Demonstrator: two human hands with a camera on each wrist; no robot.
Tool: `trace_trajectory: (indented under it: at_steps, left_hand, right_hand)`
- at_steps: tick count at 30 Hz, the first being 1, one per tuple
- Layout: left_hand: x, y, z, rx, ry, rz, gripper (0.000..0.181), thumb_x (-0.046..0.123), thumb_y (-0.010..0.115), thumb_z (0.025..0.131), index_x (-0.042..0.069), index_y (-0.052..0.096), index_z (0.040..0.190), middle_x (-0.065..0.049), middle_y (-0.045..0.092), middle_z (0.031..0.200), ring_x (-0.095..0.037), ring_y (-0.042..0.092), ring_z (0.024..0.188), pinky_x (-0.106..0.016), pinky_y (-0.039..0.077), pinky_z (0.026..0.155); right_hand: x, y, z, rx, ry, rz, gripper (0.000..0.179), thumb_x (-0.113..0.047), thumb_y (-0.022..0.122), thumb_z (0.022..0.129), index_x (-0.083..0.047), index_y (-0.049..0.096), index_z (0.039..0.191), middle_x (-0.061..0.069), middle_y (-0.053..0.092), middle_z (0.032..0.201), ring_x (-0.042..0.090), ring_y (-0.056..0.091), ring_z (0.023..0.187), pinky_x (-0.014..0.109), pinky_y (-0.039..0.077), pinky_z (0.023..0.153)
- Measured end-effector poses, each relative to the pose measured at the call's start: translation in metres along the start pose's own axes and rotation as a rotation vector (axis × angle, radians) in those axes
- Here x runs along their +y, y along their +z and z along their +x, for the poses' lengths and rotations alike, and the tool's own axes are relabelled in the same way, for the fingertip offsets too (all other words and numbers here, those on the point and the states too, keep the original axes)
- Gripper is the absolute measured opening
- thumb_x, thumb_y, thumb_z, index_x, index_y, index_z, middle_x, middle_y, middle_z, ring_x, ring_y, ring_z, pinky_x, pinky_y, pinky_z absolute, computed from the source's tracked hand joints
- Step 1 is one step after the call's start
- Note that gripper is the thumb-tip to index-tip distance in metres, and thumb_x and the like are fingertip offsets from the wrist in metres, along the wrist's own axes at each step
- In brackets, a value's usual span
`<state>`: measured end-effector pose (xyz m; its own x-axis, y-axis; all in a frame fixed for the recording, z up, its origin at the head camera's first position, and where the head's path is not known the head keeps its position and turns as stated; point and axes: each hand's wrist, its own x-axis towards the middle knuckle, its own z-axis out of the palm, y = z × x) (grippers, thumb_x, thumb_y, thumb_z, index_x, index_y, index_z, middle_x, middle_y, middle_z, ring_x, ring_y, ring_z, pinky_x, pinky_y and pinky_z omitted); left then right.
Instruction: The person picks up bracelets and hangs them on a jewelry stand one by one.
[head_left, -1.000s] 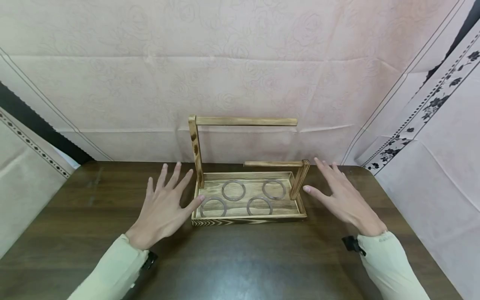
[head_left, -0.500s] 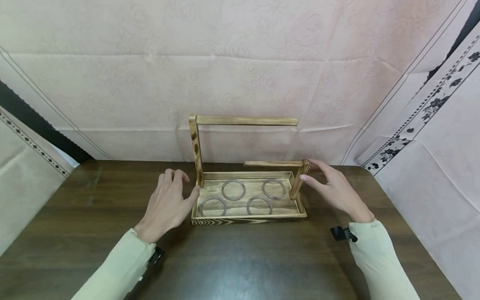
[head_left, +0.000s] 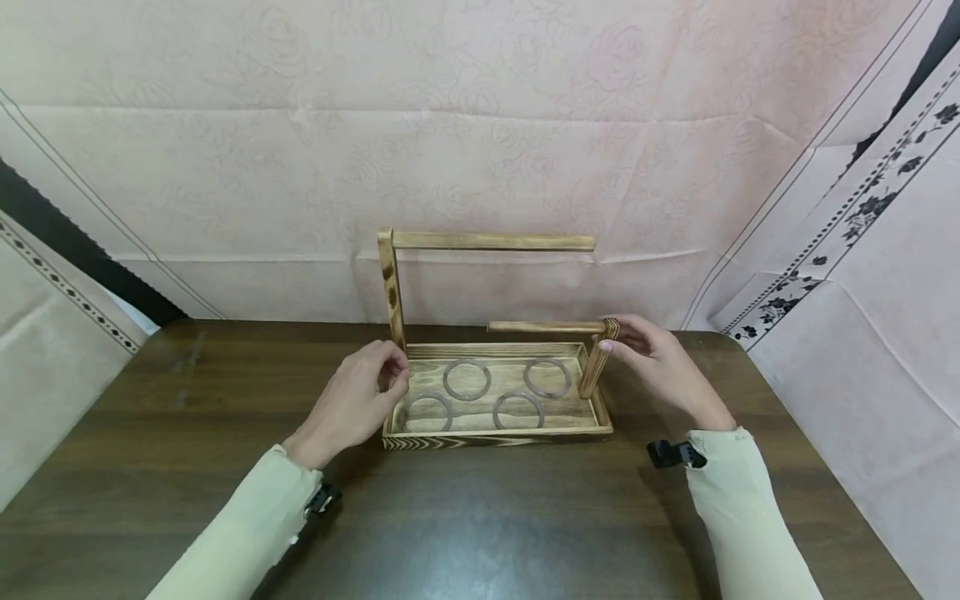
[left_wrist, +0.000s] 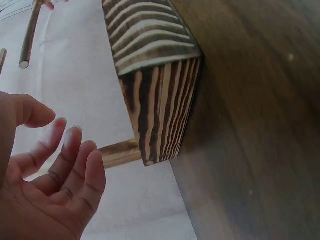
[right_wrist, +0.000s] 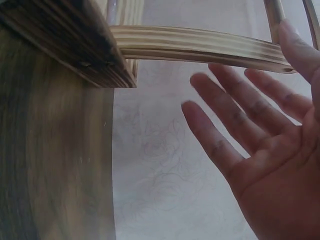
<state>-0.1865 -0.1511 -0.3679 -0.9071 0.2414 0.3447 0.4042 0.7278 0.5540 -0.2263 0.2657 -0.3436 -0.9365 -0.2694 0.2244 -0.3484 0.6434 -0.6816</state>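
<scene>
A wooden caddy stands on the table, with several clear rings in its tray. My left hand is at the left upright and covers its lower part. In the left wrist view its fingers curve loosely, with a gap to the thumb, and the upright passes behind them. Whether they touch it is hidden. My right hand holds the top of the shorter right upright, thumb on the near face and fingers behind. A short rod joins that upright; a longer rod tops the left one.
The caddy is near the far edge of the dark wooden table. Pale patterned cloth hangs behind the table, with more cloth along the right side. Black straps show at both wrists.
From spread fingers beside the caddy, both hands have drawn inward and curled. The left has come to the left upright; the right has taken hold of the right upright's top.
</scene>
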Motion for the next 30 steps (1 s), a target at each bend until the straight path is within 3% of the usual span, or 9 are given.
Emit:
trace_trajectory:
  at_steps: [4,6,14,21,30]
  left_hand:
    - [0.005,0.005,0.004,-0.031,0.031,-0.026,0.004,0.014,0.062,0.097,0.014,0.066,0.099,0.000,0.064,0.096,-0.020,0.061,0.087,-0.032,0.050,0.076]
    - [0.008,0.007,0.006,-0.046,0.045,-0.030,0.005,0.014,0.063,0.098,0.013,0.067,0.101,0.000,0.065,0.100,-0.021,0.062,0.091,-0.034,0.051,0.079]
    - [0.020,0.015,0.011,-0.101,0.067,0.023,0.020,0.019,0.065,0.098,0.009,0.067,0.115,-0.005,0.062,0.121,-0.023,0.054,0.116,-0.045,0.051,0.096]
    - [0.025,0.018,0.016,-0.134,0.093,0.074,0.030,0.024,0.064,0.099,0.010,0.063,0.126,-0.004,0.057,0.133,-0.023,0.049,0.127,-0.047,0.049,0.104]
    - [0.037,0.023,0.027,-0.154,0.161,0.180,0.042,0.030,0.056,0.103,0.008,0.059,0.139,-0.010,0.052,0.151,-0.031,0.044,0.140,-0.055,0.040,0.114]
  right_hand:
    - [0.001,0.001,0.003,-0.010,0.006,0.013,0.041,-0.029,0.062,0.103,-0.006,0.057,0.137,0.015,0.069,0.125,0.030,0.065,0.120,0.021,0.051,0.097]
    - [0.001,0.001,0.004,-0.009,0.009,0.001,0.039,-0.030,0.063,0.102,-0.006,0.059,0.134,0.013,0.071,0.123,0.026,0.067,0.117,0.015,0.049,0.093]
    - [0.005,0.001,0.006,-0.033,0.032,0.019,0.026,-0.031,0.068,0.099,-0.008,0.065,0.113,0.007,0.071,0.108,0.007,0.067,0.098,0.019,0.051,0.082]
    - [0.011,0.004,0.006,-0.036,0.029,0.079,0.024,-0.025,0.069,0.099,-0.006,0.064,0.112,0.003,0.066,0.106,0.009,0.068,0.102,0.017,0.052,0.084]
    - [0.015,0.005,0.006,-0.047,0.021,0.124,0.025,-0.025,0.067,0.100,-0.005,0.064,0.115,0.011,0.068,0.111,0.000,0.066,0.101,0.015,0.051,0.087]
